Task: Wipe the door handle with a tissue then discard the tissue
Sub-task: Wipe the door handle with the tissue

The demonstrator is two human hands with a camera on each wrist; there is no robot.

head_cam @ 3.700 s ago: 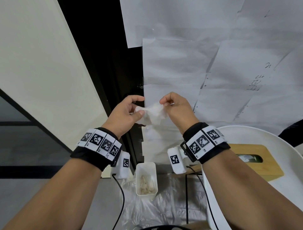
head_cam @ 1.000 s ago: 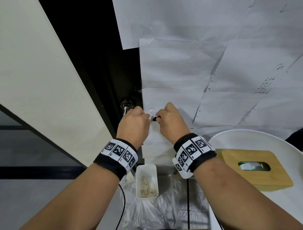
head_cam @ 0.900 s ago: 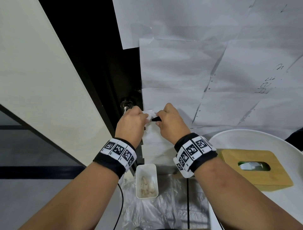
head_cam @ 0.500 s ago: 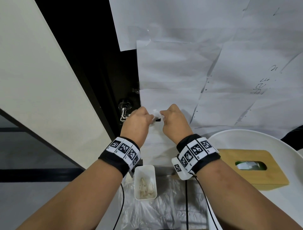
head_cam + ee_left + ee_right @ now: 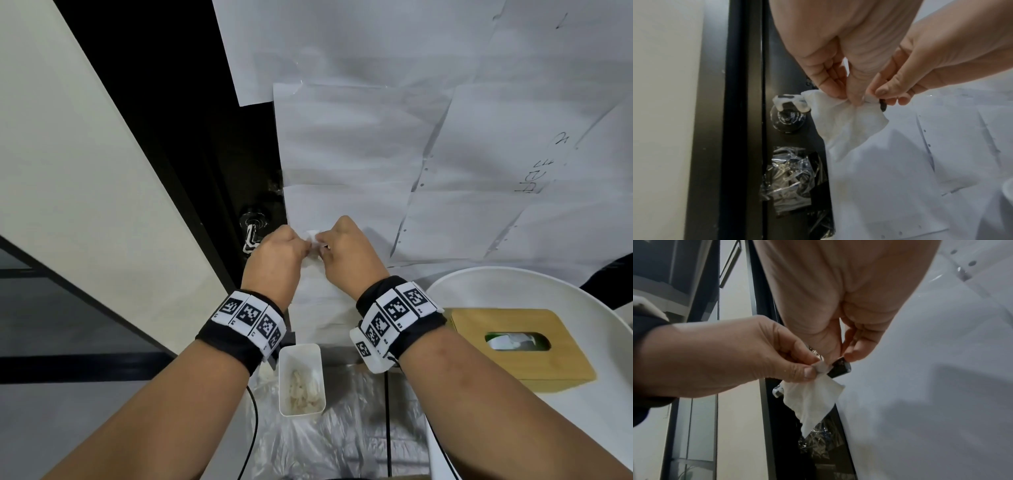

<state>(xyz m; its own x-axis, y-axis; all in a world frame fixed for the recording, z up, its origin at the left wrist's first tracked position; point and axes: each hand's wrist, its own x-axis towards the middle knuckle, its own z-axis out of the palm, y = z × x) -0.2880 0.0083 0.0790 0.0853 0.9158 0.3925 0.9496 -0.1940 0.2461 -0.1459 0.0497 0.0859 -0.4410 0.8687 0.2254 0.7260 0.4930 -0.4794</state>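
A white tissue [image 5: 846, 123] is wrapped over the black door handle [image 5: 882, 106], and its loose part hangs below. My left hand [image 5: 851, 99] pinches the tissue [image 5: 813, 395] round the lever between thumb and fingers. My right hand [image 5: 842, 356] pinches the handle's black end [image 5: 839, 369] with thumb and forefinger, right beside the tissue's edge. The handle's round base [image 5: 787, 120] sits on the dark door edge, with white smears on the lever near it. In the head view both hands [image 5: 313, 245] meet at the handle and hide most of the lever; a bit of tissue [image 5: 312, 237] shows between them.
White paper sheets [image 5: 376, 137] cover the door. On the floor below the hands stands a small white bin [image 5: 283, 377] with used tissues, on clear plastic sheeting [image 5: 325, 442]. A wooden tissue box [image 5: 472, 325] lies on a round white table [image 5: 513, 284] at the right. A cream wall [image 5: 85, 171] is on the left.
The hands held the tissue spread in front of the papers, then brought it down onto the handle. Over the last second they have drawn closer together along the lever.
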